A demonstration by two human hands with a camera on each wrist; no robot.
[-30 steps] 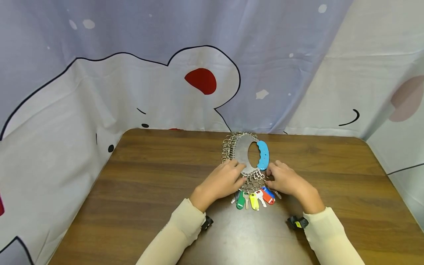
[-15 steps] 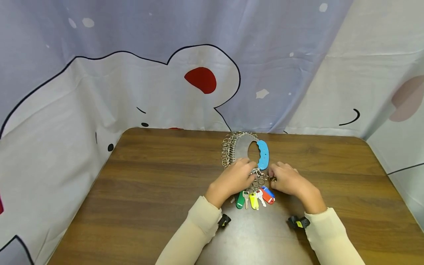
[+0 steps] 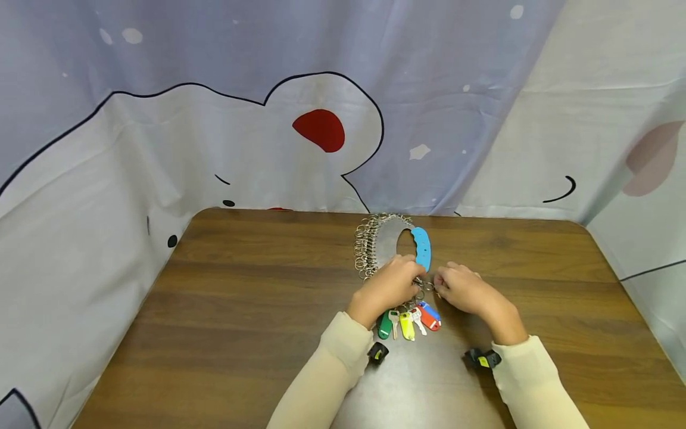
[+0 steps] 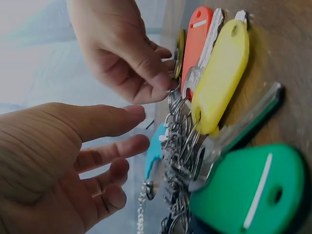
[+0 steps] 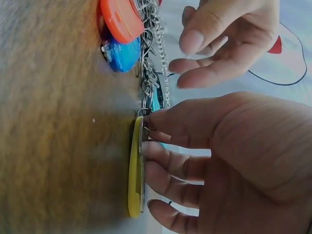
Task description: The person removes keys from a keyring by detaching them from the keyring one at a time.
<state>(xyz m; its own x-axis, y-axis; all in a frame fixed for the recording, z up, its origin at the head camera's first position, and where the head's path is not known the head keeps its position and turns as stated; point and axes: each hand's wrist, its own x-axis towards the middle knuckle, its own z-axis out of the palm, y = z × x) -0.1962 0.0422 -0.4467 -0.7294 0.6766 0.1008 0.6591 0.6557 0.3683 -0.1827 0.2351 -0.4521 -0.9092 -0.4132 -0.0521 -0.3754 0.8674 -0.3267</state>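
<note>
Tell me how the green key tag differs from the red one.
In the head view, the green tag sits toward the left, the red tag toward the right. The green tag's lower end leans left; the red tag's leans right. The green tag lies beside a silver key, the red tag against the blue tag. Both are rounded, with a pale strip.

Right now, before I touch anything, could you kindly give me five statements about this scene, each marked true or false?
1. The blue handle lies nearer to the curtain than the green tag. True.
2. The left hand grips the green tag. False: the left hand grips nothing, its thumb and fingers apart.
3. The right hand holds a small ring beside a yellow tag. True.
4. Both sleeves are black. False: the sleeves are cream.
5. The table is white. False: the table is brown.
</note>
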